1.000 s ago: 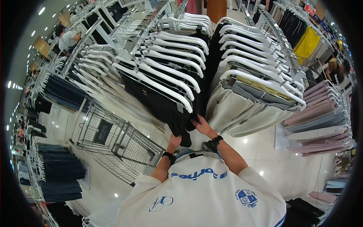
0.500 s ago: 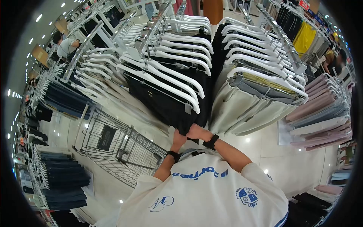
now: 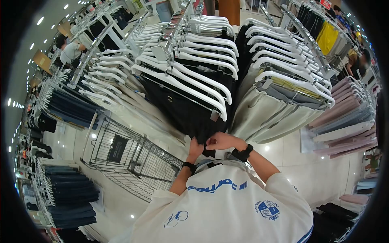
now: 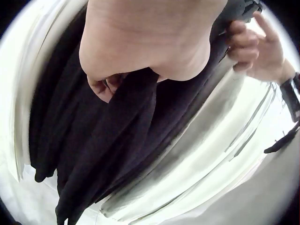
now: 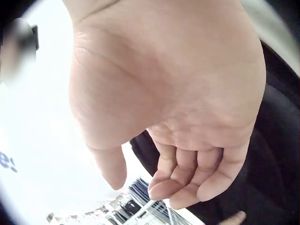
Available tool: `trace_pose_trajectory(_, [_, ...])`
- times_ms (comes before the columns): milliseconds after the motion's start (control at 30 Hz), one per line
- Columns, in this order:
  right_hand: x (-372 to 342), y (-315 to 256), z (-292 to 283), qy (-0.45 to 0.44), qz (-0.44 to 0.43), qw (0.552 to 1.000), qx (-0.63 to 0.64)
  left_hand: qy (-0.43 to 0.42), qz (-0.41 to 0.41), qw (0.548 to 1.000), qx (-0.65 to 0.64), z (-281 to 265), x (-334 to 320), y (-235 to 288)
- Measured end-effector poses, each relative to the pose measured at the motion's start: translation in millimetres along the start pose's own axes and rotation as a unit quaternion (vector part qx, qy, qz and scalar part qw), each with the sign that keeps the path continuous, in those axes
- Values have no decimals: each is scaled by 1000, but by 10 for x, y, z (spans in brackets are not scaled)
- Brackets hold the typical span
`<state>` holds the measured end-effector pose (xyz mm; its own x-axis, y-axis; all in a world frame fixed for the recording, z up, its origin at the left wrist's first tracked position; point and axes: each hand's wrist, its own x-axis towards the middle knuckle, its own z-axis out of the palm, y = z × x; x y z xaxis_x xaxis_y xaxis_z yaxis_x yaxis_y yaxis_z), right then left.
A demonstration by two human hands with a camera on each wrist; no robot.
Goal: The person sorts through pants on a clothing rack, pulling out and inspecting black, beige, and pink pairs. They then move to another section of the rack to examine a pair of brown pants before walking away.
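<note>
My left hand [image 3: 196, 148] grasping black trousers [image 3: 174, 101], white hangers [image 3: 190, 89] above, my right hand [image 3: 227, 141] loosely curled, empty, beside them, pale trousers [image 3: 267, 117] rightward, cart [image 3: 117, 148] at left

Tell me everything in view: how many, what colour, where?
Black garments: several, black, centre
Pale garments: several, cream, flanking the black
Navy garments: many, navy, left
Pink garments: several, pink, right
Yellow garments: some, yellow, upper right
Hangers: many, white, throughout
Racks: several, silver, throughout
Cart: one, grey, left
Other people: at least two, mixed clothing colours, upper left and right
Floor: one, pale, below
Shirt: one, white and blue, bottom centre
Wristbands: two, black, wrists
Left hand: one, bare, gripping a black garment
Right hand: one, bare, alongside, gripping nothing visible
</note>
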<state>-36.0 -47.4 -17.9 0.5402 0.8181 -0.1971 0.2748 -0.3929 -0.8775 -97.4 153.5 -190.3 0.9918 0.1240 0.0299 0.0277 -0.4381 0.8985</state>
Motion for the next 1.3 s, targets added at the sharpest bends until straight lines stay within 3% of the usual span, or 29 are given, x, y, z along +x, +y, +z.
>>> trace_pose_trajectory(100, [-180, -778, -322, -35, -82, 996, 20, -2, -43, 999, -31, 57, 3, -122])
trace_pose_trajectory(200, [-495, -1692, -693, -36, -170, 980, 95, -6, -3, 1000, -9, 9, 50, 1])
trace_pose_trajectory(267, [-755, -2219, -905, 19, -236, 966, 108, -9, 22, 1000, 10, -61, 68, 63])
trace_pose_trajectory(300, [-875, -2481, -963, 81, -274, 950, 124, -12, 34, 999, 20, -86, 54, 68])
trace_pose_trajectory(333, [-975, -2607, -1068, 85, -368, 920, 105, -8, 18, 999, 47, -60, 40, 13])
trace_pose_trajectory(400, [-1071, -2948, -990, 206, -481, 841, 139, -28, -7, 999, 39, -127, 7, 105])
trace_pose_trajectory(433, [-1071, -3125, -989, 195, -525, 813, 160, -44, -28, 998, 29, -154, 12, 142])
trace_pose_trajectory(500, [-1160, -3536, -1374, -63, -495, 865, 53, -49, 4, 999, -19, -151, 69, 12])
trace_pose_trajectory(567, [-1310, -3434, -1391, -44, -487, 871, 59, -36, 63, 995, 64, -98, 87, -55])
trace_pose_trajectory(600, [-1914, -3194, -1309, -33, -485, 872, 59, -26, 52, 996, 69, -77, 85, -82])
trace_pose_trajectory(633, [-2057, -3039, -1537, -22, -483, 873, 62, -32, 52, 996, 68, -85, 66, -77])
trace_pose_trajectory(700, [-1756, -3191, -1479, -4, -479, 875, 66, -35, 62, 996, 55, -116, 67, -16])
trace_pose_trajectory(800, [-1847, -3240, -1315, 13, -481, 875, 60, -42, 39, 998, 22, -152, 67, 87])
trace_pose_trajectory(867, [-1352, -3509, -1314, 13, -481, 875, 51, -33, 24, 999, 17, -163, 46, 50])
trace_pose_trajectory(933, [-1742, -3461, -1285, 12, -481, 876, 33, -22, -31, 999, 4, -201, 18, 401])
trace_pose_trajectory(1100, [-800, -3817, -1164, 47, -487, 870, 59, -34, -23, 999, 19, -240, -38, 403])
trace_pose_trajectory(1300, [-1604, -3570, -972, 98, -488, 864, 69, -29, -27, 999, 15, -162, -61, 379])
